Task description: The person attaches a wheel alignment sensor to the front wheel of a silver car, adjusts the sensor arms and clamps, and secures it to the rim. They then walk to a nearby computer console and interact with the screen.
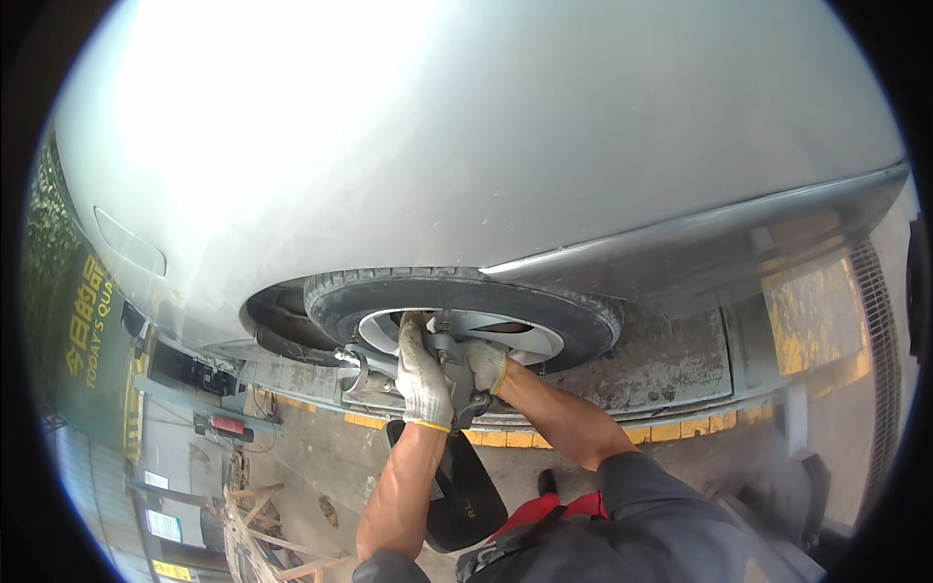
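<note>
A grey metal wheel clamp (454, 367) sits against the silver rim (539, 340) of a car's wheel, with a black tyre (588, 325) around it. My left hand (422, 377), in a white knit glove, is closed around the clamp's left side, its fingers reaching up toward the rim. From the right, my gloved right hand (485, 364) grips the clamp near its middle; its fingertips are partly hidden behind the metal. Below the clamp hangs a flat black panel (466, 500), partly covered by my left forearm.
The silver car body (505, 126) fills the space above and beyond the wheel. Under the tyre runs a worn metal platform (671, 364) with a yellow-marked edge (525, 439). A wooden frame (258, 530) stands at lower left, and a floor grating (875, 340) lies at far right.
</note>
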Demonstrator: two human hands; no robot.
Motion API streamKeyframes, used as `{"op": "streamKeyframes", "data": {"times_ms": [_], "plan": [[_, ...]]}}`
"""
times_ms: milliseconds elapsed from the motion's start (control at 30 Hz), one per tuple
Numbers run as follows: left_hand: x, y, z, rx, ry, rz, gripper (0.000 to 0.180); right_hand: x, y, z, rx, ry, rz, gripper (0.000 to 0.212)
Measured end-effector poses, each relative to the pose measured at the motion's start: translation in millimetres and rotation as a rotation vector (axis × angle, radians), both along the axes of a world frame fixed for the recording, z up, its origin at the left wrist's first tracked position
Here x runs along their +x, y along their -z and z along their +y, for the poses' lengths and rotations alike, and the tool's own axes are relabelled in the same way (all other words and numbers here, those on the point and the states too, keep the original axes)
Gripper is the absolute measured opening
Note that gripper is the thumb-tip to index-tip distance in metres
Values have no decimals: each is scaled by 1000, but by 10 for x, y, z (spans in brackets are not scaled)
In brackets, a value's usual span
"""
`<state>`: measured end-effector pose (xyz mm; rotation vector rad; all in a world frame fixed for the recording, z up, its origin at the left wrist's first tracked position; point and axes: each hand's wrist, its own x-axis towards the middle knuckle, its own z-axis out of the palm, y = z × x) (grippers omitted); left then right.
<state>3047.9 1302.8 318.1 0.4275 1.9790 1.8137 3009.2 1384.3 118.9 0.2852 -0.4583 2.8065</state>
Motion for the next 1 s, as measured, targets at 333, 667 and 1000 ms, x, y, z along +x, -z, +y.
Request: {"op": "streamKeyframes", "data": {"times_ms": [333,667,1000], "plan": [[-134,51,-43,-83,130,74,70,110,-186,-78,-99,37,-157,35],[-18,-22,-66,-81,155,106,68,14,-83,-146,379,361,39,32],[-80,-29,-74,-103,97,73,64,36,-53,-120,36,1,16,48]]}}
